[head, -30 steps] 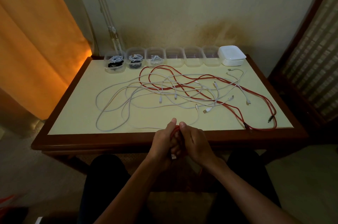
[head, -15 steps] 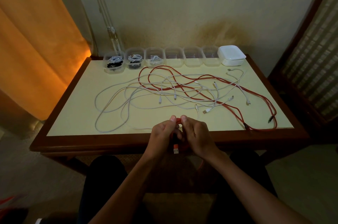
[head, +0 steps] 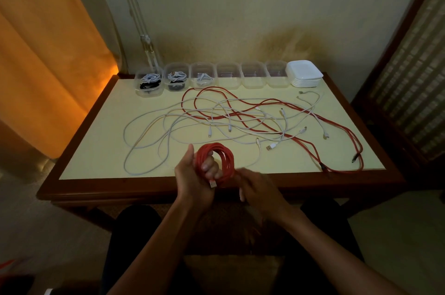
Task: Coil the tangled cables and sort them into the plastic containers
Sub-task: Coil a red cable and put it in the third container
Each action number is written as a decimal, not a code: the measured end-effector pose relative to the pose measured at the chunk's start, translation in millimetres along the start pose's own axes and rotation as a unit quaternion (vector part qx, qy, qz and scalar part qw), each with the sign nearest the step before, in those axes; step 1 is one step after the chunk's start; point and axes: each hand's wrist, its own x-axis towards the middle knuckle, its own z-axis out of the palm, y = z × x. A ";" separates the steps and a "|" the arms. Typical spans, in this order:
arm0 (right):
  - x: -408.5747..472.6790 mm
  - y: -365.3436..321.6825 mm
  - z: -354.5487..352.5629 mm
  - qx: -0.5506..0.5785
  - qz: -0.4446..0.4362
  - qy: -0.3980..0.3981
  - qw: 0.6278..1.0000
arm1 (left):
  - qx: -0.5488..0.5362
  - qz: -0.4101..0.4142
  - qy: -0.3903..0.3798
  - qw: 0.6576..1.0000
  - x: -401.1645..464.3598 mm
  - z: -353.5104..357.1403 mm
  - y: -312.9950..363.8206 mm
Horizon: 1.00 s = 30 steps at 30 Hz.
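Observation:
My left hand (head: pixel 192 181) grips a coiled red cable (head: pixel 226 157) above the table's near edge, fingers through the loop, a connector end hanging below the palm. My right hand (head: pixel 257 186) is just right of the coil and blurred; its fingers reach toward the loop. A tangle of white cables (head: pixel 144 126) and a long loose red cable (head: pixel 337 126) is spread over the tabletop. Along the back edge stands a row of clear plastic containers; the three on the left (head: pixel 148 81) (head: pixel 177 78) (head: pixel 203 75) hold coiled cables, the three on the right (head: pixel 254 75) look empty.
A stack of white lids (head: pixel 304 73) sits at the right end of the container row. The table (head: pixel 337 180) has a dark wooden frame. An orange curtain (head: pixel 48 54) hangs at the left and a woven chair back (head: pixel 409 66) stands at the right.
Both hands rose from below the table edge. The red coil, first hidden between them, now stands upright in my left hand, and my right hand has moved off to the right.

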 end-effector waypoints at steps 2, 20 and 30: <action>-8.0 -5.5 0.3 -0.009 0.034 -0.116 0.993 | 0.031 -0.001 -0.024 0.999 0.6 -1.1 -1.0; 4.1 -21.3 -11.8 -0.153 -0.039 0.025 0.987 | 0.430 0.030 -0.123 0.894 -8.9 -8.4 -27.6; 5.6 -17.3 7.7 0.014 0.016 0.159 0.987 | 0.456 0.225 0.059 0.859 -8.5 -11.5 -58.2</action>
